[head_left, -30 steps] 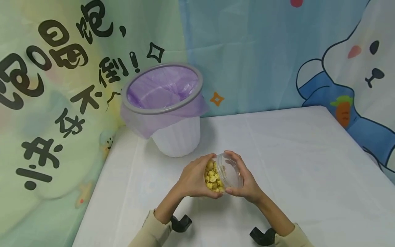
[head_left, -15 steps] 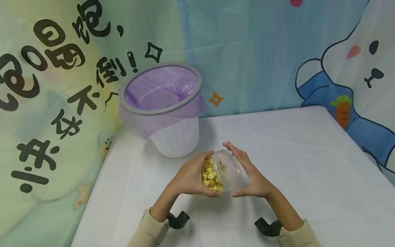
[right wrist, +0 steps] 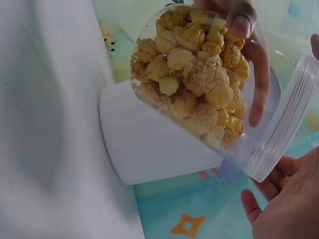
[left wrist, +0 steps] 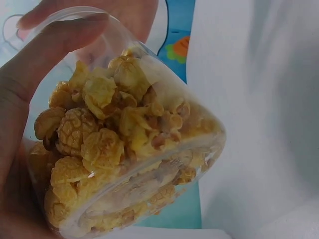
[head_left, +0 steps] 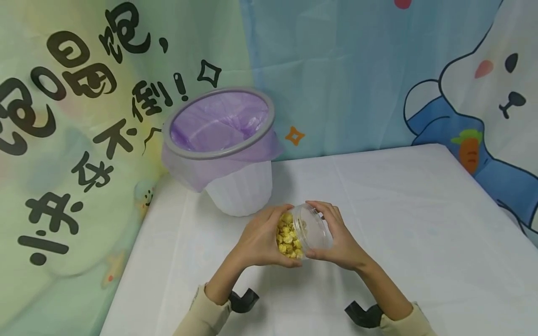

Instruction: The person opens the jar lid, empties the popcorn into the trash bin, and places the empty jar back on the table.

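I have the popcorn [right wrist: 199, 74] jar [right wrist: 241, 154] aloft over the surface's [head_left: 403, 233] near side, left hand [head_left: 261, 239] wrapped round its body. Its long axis tilts up rightward, putting the clear lid [head_left: 315, 229] nearest my right hand [head_left: 346, 247], whose thumb and fingers grip it.

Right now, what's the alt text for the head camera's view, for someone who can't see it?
A person's left hand grips a tilted clear jar of yellow popcorn over a white table, right hand around its other end. Beyond stands a white bin with a purple liner.
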A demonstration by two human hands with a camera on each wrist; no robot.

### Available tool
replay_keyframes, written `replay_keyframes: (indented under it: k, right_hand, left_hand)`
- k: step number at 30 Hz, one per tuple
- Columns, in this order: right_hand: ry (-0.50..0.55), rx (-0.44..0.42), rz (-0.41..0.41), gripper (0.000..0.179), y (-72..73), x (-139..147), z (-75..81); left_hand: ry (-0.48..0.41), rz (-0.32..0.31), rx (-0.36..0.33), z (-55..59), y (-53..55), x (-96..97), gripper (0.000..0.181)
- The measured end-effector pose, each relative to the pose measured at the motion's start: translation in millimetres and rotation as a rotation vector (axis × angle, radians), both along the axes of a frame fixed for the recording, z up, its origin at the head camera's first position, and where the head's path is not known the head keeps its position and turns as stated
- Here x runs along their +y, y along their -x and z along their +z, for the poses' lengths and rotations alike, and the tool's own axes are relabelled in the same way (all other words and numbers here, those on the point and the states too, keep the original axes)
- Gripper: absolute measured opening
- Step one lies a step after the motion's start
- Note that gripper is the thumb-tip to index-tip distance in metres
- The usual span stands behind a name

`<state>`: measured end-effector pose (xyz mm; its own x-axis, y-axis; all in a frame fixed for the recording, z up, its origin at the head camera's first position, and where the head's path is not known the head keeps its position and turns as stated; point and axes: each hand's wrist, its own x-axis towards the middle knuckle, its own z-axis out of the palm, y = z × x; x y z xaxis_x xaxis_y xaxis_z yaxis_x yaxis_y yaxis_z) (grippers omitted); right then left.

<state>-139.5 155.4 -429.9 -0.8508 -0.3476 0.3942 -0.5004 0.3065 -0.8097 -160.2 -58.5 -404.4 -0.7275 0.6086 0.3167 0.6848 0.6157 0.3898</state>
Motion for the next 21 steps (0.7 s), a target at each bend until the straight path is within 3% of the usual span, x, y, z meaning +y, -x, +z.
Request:
replay_keyframes:
  k: [5, 12, 21]
  right_hand:
    - [0.038, 0.011, 0.046, 0.094, 2.5, 0.9, -2.2]
    - [0.157, 0.008, 0.192, 0.1, 4.3, 4.3, -5.9]
    - [0.254, 0.144, 0.322, 0.094, 8.5, 2.1, -4.6]
  left_hand:
    - [0.009, -0.009, 0.001, 0.4, -0.4, -1.0, 0.109]
    - [0.014, -0.023, -0.037, 1.2, -1.7, 0.1, 0.111]
    - [0.015, -0.039, -0.052, 0.9, -1.8, 1.3, 0.113]
